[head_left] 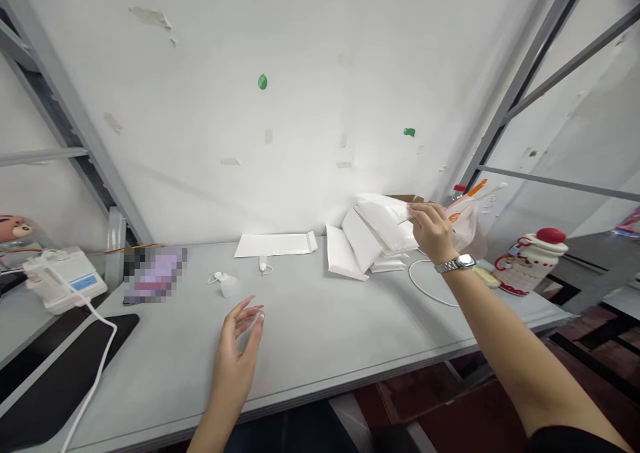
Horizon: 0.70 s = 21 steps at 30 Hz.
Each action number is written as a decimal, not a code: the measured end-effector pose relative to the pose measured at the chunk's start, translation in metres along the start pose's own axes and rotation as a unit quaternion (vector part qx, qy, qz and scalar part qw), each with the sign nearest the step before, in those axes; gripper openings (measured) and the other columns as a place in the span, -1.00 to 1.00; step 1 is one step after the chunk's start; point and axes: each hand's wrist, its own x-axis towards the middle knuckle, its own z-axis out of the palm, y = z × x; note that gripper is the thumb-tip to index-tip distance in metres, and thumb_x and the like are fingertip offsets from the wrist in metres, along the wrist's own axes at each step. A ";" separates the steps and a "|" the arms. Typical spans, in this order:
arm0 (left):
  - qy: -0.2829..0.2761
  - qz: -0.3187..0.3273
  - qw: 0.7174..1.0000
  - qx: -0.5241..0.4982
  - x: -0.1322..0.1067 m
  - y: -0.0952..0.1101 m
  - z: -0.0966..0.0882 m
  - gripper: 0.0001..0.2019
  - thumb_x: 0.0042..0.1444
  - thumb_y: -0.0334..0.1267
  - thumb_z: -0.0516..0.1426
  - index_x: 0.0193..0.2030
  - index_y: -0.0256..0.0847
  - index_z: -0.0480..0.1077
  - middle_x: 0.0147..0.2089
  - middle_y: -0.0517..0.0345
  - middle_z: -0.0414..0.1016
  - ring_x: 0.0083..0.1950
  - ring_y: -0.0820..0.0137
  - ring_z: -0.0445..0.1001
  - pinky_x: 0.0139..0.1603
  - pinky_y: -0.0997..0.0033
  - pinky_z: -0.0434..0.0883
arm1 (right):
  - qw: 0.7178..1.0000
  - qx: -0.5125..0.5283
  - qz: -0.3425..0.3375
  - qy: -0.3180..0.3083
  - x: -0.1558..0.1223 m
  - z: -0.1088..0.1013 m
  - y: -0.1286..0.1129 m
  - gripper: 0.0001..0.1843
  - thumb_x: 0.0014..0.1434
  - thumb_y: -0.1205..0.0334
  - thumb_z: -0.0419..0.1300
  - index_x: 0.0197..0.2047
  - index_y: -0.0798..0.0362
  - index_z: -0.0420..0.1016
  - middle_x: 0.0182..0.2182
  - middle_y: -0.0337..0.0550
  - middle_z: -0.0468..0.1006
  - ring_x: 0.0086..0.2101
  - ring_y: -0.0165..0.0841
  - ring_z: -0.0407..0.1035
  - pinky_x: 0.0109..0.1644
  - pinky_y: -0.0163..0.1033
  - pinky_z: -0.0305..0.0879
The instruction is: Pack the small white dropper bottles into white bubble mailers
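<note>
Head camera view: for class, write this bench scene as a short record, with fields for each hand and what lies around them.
Left hand: open, empty, above the grey bench
Right hand: holding the corner of a white padded mailer
Right wrist: metal-band watch
Under the mailer: other white mailers
Nearby: white cable, flat white envelope, white canister with red lid
</note>
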 end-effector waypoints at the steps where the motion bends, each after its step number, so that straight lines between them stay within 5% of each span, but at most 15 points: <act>1: 0.001 0.002 1.000 0.000 0.000 -0.001 0.000 -0.50 0.01 0.06 0.13 0.03 -0.17 0.27 -0.10 -0.02 0.47 0.01 0.20 0.43 0.02 0.14 0.35 | 1.000 -0.004 -0.016 -0.020 -0.002 0.001 -0.001 -0.72 0.12 0.54 -0.01 -0.24 0.03 0.41 -0.24 -0.06 0.55 -0.17 -0.24 0.37 -0.10 -0.10 0.36; 13: -0.009 0.017 1.000 0.011 0.002 -0.009 -0.002 -0.52 0.02 0.04 0.13 0.04 -0.15 0.27 -0.12 -0.01 0.48 0.00 0.20 0.44 0.03 0.12 0.34 | 0.992 -0.044 0.003 -0.120 -0.033 0.014 0.004 -0.75 0.10 0.53 0.00 -0.23 0.15 0.44 -0.28 0.03 0.50 -0.23 -0.20 0.31 -0.14 -0.14 0.32; 21: -0.010 0.010 1.000 -0.002 0.003 -0.010 -0.002 -0.49 -0.01 0.06 0.14 0.04 -0.16 0.27 -0.11 -0.01 0.48 0.01 0.20 0.43 0.09 0.08 0.30 | 0.994 -0.044 0.029 -0.098 -0.046 0.006 0.002 -0.70 0.16 0.49 -0.01 -0.13 0.09 0.46 -0.24 0.00 0.52 -0.22 -0.22 0.33 -0.15 -0.12 0.28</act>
